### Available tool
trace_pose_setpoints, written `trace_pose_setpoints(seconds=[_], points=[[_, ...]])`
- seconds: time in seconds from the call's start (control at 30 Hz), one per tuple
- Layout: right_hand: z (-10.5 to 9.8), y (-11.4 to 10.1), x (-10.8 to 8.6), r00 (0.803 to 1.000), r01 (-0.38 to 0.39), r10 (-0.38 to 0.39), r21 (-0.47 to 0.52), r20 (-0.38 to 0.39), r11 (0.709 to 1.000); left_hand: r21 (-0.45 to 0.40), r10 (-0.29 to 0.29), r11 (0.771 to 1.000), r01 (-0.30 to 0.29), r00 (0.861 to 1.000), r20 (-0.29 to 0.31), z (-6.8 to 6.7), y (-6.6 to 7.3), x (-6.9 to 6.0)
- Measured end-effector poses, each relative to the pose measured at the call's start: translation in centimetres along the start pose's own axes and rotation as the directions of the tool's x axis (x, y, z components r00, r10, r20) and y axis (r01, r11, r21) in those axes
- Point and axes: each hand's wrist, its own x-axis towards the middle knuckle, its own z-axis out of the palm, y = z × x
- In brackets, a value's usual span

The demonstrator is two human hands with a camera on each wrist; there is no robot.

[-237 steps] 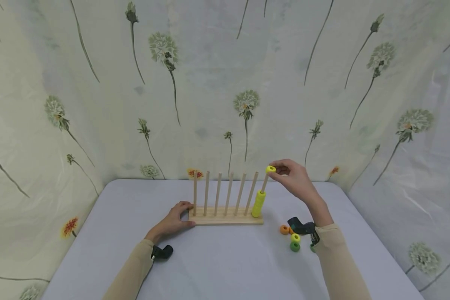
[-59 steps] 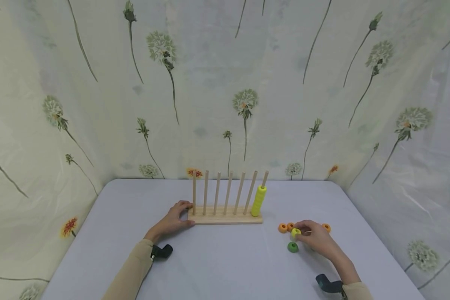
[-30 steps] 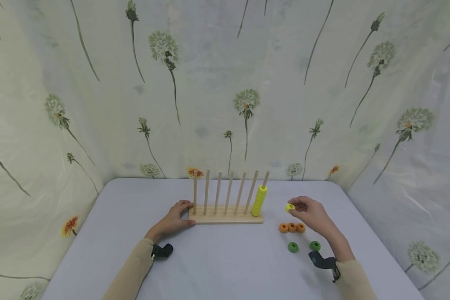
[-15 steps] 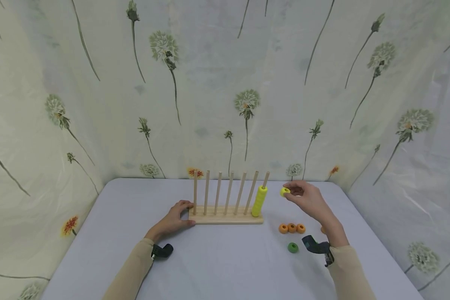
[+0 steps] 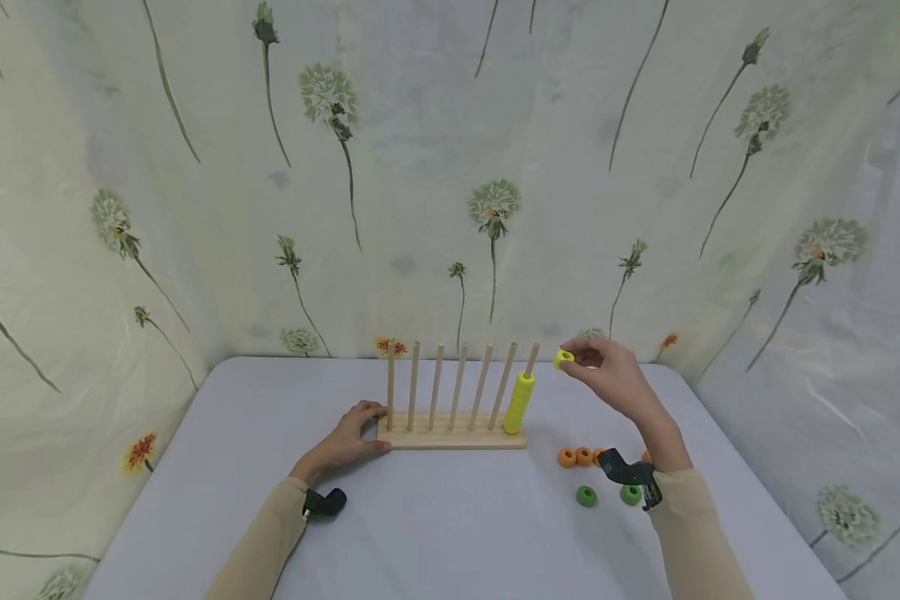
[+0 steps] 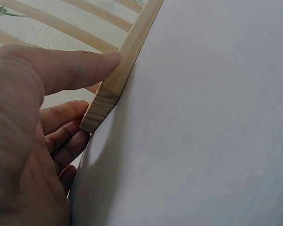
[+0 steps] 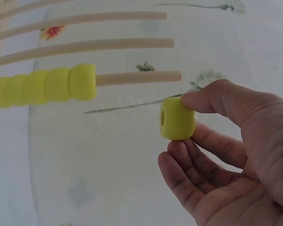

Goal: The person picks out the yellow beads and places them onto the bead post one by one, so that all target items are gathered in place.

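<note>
A wooden peg stand (image 5: pixel 450 439) with a row of upright pegs stands on the table. My left hand (image 5: pixel 345 437) holds its left end, thumb at the front and fingers behind; the left wrist view shows the thumb pressing the wooden base (image 6: pixel 125 66). Yellow beads (image 5: pixel 520 404) are stacked on the rightmost peg, whose top sticks out bare. My right hand (image 5: pixel 615 379) pinches another yellow bead (image 7: pixel 178 120) between thumb and fingers. This bead is level with the peg's upper end, to its right and apart from it, its hole facing the peg in the right wrist view.
Several orange beads (image 5: pixel 567 457) lie in a row right of the stand, partly hidden by the right wrist camera (image 5: pixel 624 468). Nearer are two green beads (image 5: pixel 586 496). A patterned curtain (image 5: pixel 405 208) hangs behind the table.
A yellow bead was slid onto the rightmost peg. My right hand then picked another yellow bead off the table and raised it up and leftward. My left hand stayed on the stand.
</note>
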Motion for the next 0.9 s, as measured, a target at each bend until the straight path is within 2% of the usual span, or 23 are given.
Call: trace_pose_setpoints(seconds=[0.23, 0.6, 0.9], points=[[-0.4, -1.0, 1.0, 0.999, 0.027, -0.027, -0.01, -0.024, 1.0, 0.003, -0.001, 1.0, 0.001, 1.0, -0.001, 0.0, -0.2, 0.0], [-0.4, -2.3, 2.0, 0.998, 0.06, -0.06, -0.016, -0.017, 0.998, 0.015, 0.002, 1.0, -0.002, 1.0, 0.001, -0.1, -0.2, 0.0], [0.0, -3.0, 2.6, 0.999, 0.04, -0.04, 0.018, -0.005, 0.999, 0.008, -0.002, 1.0, 0.002, 1.0, 0.001, 0.0, -0.2, 0.1]])
